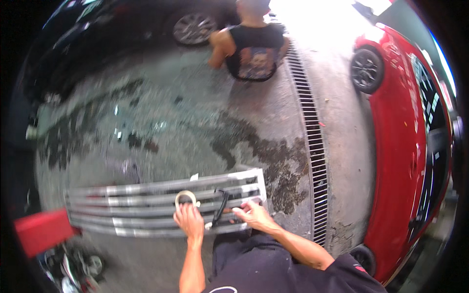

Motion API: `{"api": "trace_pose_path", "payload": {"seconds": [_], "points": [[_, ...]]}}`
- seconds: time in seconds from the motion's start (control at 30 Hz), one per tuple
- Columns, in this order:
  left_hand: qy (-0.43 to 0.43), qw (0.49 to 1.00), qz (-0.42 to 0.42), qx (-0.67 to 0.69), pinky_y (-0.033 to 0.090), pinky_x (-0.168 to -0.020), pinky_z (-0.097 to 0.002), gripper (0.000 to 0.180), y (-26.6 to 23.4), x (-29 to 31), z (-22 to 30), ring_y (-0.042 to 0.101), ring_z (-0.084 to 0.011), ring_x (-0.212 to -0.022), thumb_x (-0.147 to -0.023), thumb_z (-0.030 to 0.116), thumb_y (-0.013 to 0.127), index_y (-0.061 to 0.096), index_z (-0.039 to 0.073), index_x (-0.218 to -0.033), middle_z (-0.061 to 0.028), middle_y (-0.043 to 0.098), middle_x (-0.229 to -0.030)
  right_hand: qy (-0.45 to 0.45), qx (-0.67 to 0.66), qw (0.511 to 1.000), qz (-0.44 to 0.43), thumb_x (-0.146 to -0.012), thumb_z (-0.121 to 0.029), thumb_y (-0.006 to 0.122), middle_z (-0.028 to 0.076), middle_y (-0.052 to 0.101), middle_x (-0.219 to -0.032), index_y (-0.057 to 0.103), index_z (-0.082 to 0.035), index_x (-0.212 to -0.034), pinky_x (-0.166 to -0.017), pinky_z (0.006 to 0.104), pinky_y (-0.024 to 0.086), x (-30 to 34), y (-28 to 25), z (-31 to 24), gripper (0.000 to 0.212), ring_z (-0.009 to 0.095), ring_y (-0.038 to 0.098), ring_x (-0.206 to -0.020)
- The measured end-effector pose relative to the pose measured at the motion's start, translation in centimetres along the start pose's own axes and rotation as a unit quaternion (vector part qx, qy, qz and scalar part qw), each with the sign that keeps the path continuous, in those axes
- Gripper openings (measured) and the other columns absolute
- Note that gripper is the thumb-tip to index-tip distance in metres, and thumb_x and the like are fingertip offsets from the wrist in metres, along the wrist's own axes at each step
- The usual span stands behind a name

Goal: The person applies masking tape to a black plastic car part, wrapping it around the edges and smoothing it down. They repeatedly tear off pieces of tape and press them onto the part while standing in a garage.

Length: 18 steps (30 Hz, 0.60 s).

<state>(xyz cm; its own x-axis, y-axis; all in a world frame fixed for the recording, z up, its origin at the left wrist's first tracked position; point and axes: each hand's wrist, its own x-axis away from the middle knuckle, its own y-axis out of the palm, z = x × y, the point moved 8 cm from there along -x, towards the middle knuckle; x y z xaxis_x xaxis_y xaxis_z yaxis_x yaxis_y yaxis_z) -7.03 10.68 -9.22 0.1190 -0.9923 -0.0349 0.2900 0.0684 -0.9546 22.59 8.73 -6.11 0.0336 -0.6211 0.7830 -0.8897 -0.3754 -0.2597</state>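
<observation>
A roll of pale masking tape (192, 196) stands over a long slatted grey-and-white metal frame (146, 211) in front of me. My left hand (189, 220) is closed on the near edge of the roll. My right hand (256, 217) is over the right end of the frame, fingers curled in, and a small brownish piece (227, 210) shows beside its thumb. What lies within those fingers is too blurred to make out. Between my hands, a slim black tool (221, 207) rests across the slats.
A person in a dark sleeveless top (255, 51) is at the far side, near a dark car (132, 29). A red car (396, 132) stands to the right, beyond a floor drain grate (312, 127). At lower left are a red box (44, 232) and a motorbike (73, 268).
</observation>
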Motion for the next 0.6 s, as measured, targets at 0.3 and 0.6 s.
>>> {"api": "trace_pose_path", "payload": {"seconds": [0.3, 0.6], "points": [[-0.078, 0.976, -0.028, 0.201, 0.058, -0.076, -0.0519, 0.032, -5.4, 3.5, 1.3, 0.075, -0.043, -0.086, -0.107, 0.02, 0.072, 0.057, 0.005, -0.13, -0.0196, 0.071, -0.102, 0.039, 0.009, 0.998, 0.052, -0.098, -0.083, 0.062, 0.024, 0.08, -0.119, 0.068, 0.0, -0.132, -0.104, 0.0507, 0.054, 0.6, 1.9, -2.2, 0.09, 0.041, 0.076, -0.117], [0.065, 0.99, -0.129, -0.002, 0.05, -0.092, -0.0563, 0.045, -0.1, 4.0, 11.4, 0.066, -0.0428, -0.112, -0.098, 0.042, 0.082, 0.073, 0.013, -0.132, -0.022, 0.064, -0.121, -0.07, -0.058, 0.957, -0.276, -0.117, -0.064, 0.046, 0.02, 0.033, -0.181, 0.035, -0.008, -0.176, -0.139, 0.0463, 0.02, 19.0, -4.2, 8.4, 0.082, 0.034, 0.026, -0.17]]}}
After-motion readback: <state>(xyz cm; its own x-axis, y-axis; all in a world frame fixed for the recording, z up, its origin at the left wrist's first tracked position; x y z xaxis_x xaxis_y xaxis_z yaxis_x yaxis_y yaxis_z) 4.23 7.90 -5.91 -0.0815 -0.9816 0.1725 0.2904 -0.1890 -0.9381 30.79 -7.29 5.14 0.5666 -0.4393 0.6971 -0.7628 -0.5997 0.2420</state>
